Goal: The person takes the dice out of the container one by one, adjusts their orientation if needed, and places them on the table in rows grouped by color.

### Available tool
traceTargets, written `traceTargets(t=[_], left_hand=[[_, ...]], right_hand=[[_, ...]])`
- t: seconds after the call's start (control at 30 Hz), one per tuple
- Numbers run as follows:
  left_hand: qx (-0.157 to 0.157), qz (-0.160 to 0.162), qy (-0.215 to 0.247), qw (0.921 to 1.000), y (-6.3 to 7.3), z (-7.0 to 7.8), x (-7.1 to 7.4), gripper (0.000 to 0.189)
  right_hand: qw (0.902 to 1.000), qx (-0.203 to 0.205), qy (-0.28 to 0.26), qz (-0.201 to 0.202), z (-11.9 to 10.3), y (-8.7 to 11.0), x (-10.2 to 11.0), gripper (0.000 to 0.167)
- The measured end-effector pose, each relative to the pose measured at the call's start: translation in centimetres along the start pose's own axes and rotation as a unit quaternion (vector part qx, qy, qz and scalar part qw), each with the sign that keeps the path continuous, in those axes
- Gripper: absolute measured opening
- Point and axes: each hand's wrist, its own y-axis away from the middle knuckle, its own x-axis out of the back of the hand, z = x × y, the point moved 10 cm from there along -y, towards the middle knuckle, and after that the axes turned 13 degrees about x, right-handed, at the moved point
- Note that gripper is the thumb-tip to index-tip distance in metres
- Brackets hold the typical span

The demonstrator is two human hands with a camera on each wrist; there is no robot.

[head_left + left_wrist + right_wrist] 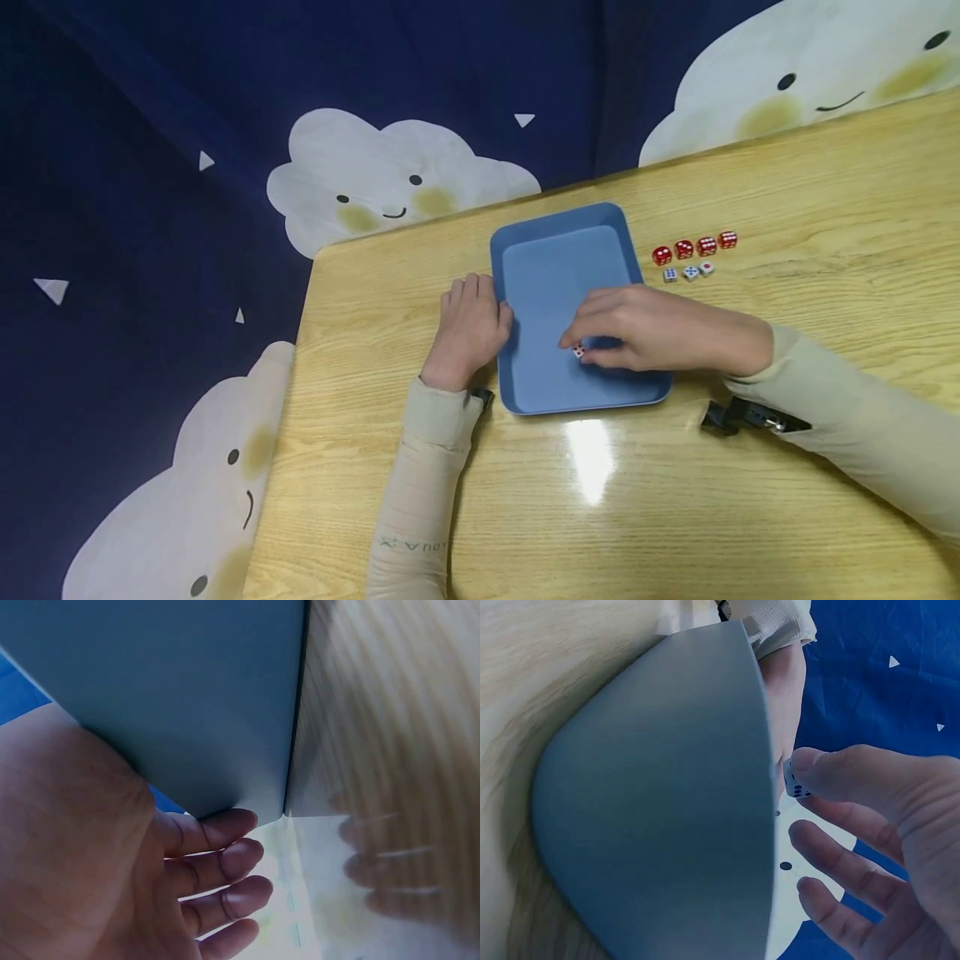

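Observation:
A blue rectangular tray (pixel 558 398) lies on the wooden table. My left hand (pixel 471 327) holds the tray's left wall, with the thumb over the rim and the fingers along the outside; in the left wrist view the index fingertip (pixel 238 825) meets the outer wall, while the thumb's tip is hidden. Over the tray's lower half, my right hand (pixel 637 327) pinches a white die (pixel 578 351) between thumb and index finger. The right wrist view shows this die (pixel 796 782) with dark pips, just past the tray wall (pixel 660 795); the other fingers are loosely bent.
Right of the tray, several red dice (pixel 684 249) form a row on the table (pixel 825 250). Below that row sit three white dice (pixel 691 272). A dark blue curtain (pixel 450 58) with cloud prints borders the table's back and left edges.

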Motion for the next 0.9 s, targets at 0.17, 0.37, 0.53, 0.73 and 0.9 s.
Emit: traceTargets(t=[0.17,0.37,0.53,0.73,0.9], left_hand=[[0.0,-0.003,0.005,1.0,0.0,0.0,-0.1,0.029],[0.001,-0.005,0.005,1.0,0.0,-0.1,-0.1,0.03],[0.0,0.0,0.011,0.9999,0.1,-0.1,0.0,0.028],[-0.002,0.004,0.011,0.9999,0.3,-0.1,0.0,0.028],[-0.003,0.002,0.007,1.0,0.3,0.1,0.0,0.03]], right_hand=[[0.9998,0.003,0.016,0.011,0.2,0.8,0.7,0.022],[0.9992,0.006,0.027,0.03,0.3,1.6,1.5,0.023],[0.9991,-0.001,0.029,0.032,0.4,1.8,2.0,0.024],[0.9987,-0.003,0.029,0.042,0.5,2.1,2.9,0.028],[0.9978,-0.004,0.037,0.056,0.7,2.6,3.6,0.031]])
